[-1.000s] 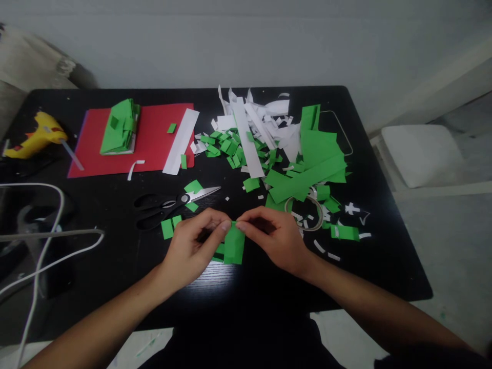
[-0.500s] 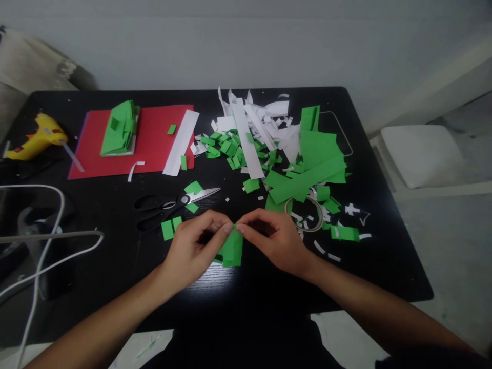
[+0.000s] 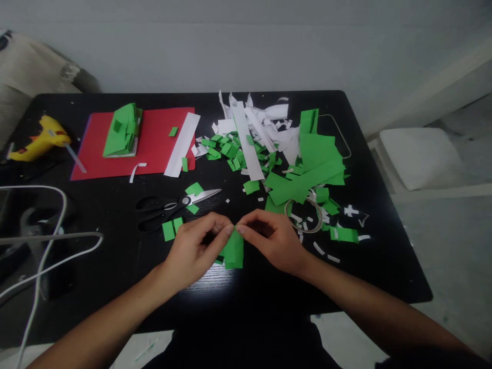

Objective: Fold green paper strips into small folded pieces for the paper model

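Both my hands pinch the top edge of a small green paper piece (image 3: 234,251) above the near middle of the black table (image 3: 115,256). My left hand (image 3: 196,251) grips it from the left with thumb and forefinger closed. From the right, my right hand (image 3: 271,241) pinches the same edge, so the fingertips almost meet. Black-handled scissors (image 3: 172,206) lie just beyond my left hand, with small green squares (image 3: 171,228) beside them. A tape ring (image 3: 305,214) sits just past my right hand.
A heap of green and white paper strips (image 3: 277,148) covers the far middle and right. A red sheet (image 3: 154,146) at far left carries a stack of folded green paper (image 3: 123,130). A yellow glue gun (image 3: 38,139) lies at the left edge, white cables (image 3: 54,246) below it.
The green piece looks slightly narrower and more folded between my fingertips. My hands stay in almost the same place. The view has shifted down a little.
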`<state>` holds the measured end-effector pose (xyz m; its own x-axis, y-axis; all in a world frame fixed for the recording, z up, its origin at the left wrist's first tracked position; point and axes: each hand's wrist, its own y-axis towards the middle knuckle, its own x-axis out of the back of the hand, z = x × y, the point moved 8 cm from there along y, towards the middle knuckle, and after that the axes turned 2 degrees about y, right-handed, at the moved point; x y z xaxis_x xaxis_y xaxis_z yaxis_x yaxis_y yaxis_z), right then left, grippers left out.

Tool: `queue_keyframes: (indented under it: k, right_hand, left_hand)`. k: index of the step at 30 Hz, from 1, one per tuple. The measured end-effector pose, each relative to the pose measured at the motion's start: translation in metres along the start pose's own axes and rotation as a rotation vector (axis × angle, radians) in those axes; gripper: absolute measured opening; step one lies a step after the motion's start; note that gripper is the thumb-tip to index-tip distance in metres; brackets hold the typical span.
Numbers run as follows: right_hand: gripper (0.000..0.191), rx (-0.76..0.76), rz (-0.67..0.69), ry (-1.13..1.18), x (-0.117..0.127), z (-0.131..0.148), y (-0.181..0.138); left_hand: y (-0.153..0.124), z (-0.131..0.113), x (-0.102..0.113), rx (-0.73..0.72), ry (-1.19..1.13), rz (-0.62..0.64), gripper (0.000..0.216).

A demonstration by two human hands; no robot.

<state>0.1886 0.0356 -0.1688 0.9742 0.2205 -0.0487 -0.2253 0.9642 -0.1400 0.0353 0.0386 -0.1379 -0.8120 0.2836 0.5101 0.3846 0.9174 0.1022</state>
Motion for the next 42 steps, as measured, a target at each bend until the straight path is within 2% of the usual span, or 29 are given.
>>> queue_keyframes:
  k: [6, 16, 20, 23, 27, 32, 42]
  right_hand:
    - [0.007, -0.011, -0.035, 0.032, 0.004, 0.0, 0.002]
    - [0.008, 0.023, -0.006, 0.074, 0.002, 0.009, 0.001]
    - [0.016, 0.042, -0.016, 0.123, 0.005, 0.011, 0.002]
    - [0.022, 0.024, -0.072, 0.138, 0.011, 0.007, 0.005]
    - [0.028, -0.021, -0.113, 0.124, 0.016, 0.0, 0.007]
    - [0.034, -0.076, -0.093, 0.208, 0.016, -0.004, 0.009]
    - [0.045, -0.032, -0.086, 0.224, 0.017, -0.002, 0.011]
  left_hand:
    - [0.002, 0.002, 0.004, 0.022, -0.003, -0.01, 0.012]
    - [0.003, -0.008, 0.012, -0.082, 0.014, -0.071, 0.012]
    - [0.001, -0.007, 0.019, -0.082, -0.076, -0.136, 0.009]
    - [-0.003, -0.003, 0.023, -0.074, -0.177, -0.185, 0.017]
    - [-0.007, -0.002, 0.022, -0.093, -0.264, -0.17, 0.022]
    - [-0.005, -0.008, 0.023, -0.15, -0.223, -0.155, 0.021]
    - [-0.001, -0.008, 0.021, -0.082, -0.196, -0.095, 0.019]
